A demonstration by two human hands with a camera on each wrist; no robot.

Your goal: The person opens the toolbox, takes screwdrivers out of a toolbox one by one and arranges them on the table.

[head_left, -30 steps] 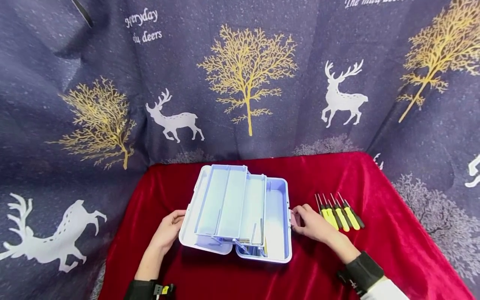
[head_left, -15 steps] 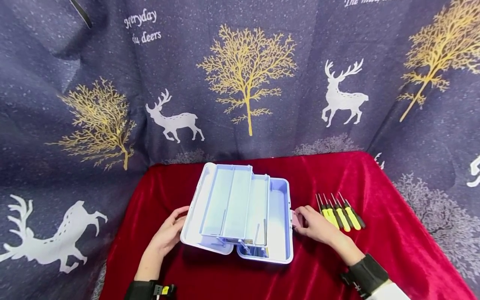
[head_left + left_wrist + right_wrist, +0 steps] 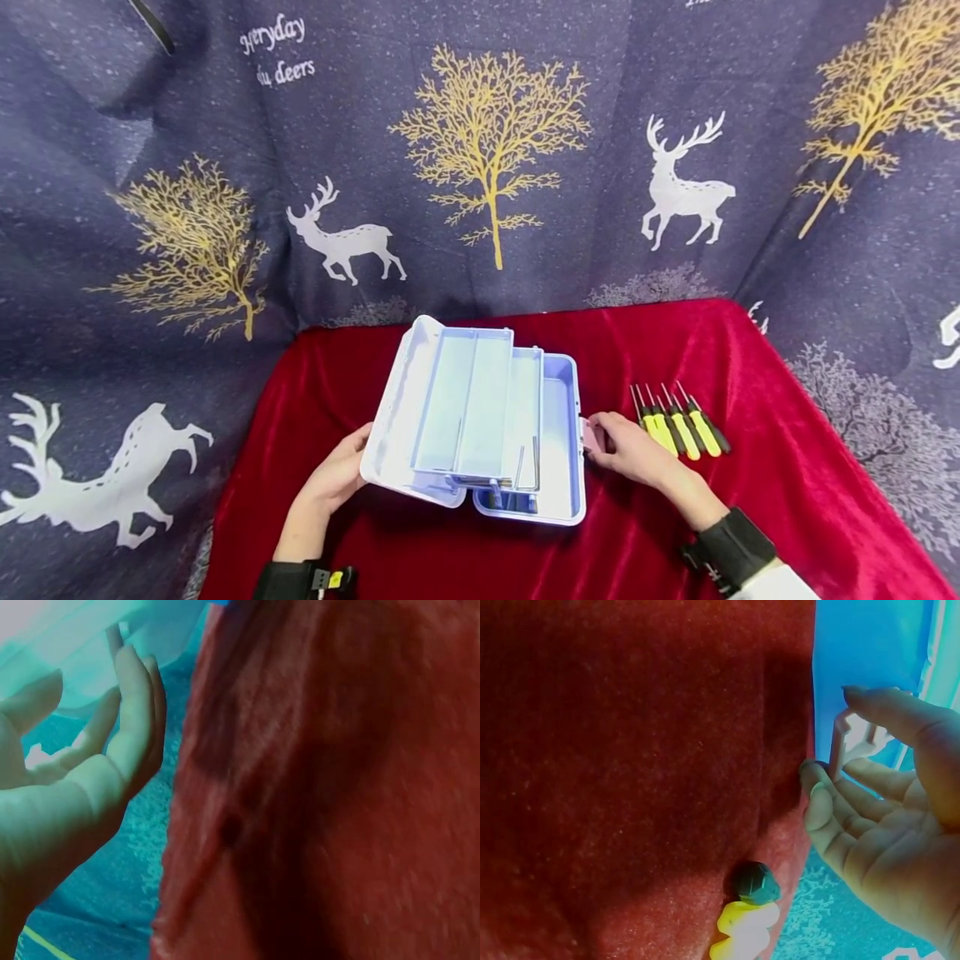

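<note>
A pale blue toolbox [image 3: 562, 425] stands with its lid [image 3: 396, 433] swung out to the left and its stepped trays [image 3: 483, 400] spread. Hex keys [image 3: 536, 463] lie in the trays. My left hand [image 3: 333, 473] is at the lid's outer side, its fingertips against the underside and partly hidden; in the left wrist view the fingers [image 3: 135, 712] are gently bent, with the thumb apart. On the opposite side, my right hand [image 3: 630, 450] holds the pink latch [image 3: 859, 739] between thumb and fingers, beside the box's wall.
Several screwdrivers [image 3: 678, 429] with yellow and black handles lie in a row right of my right hand. Red velvet cloth [image 3: 450, 558] covers the table. A dark curtain [image 3: 480, 167] printed with deer and trees hangs behind and at the sides.
The lid has tilted up and to the right, carried by my left hand. The trays have shifted rightward over the box with it. My right hand stays at the latch.
</note>
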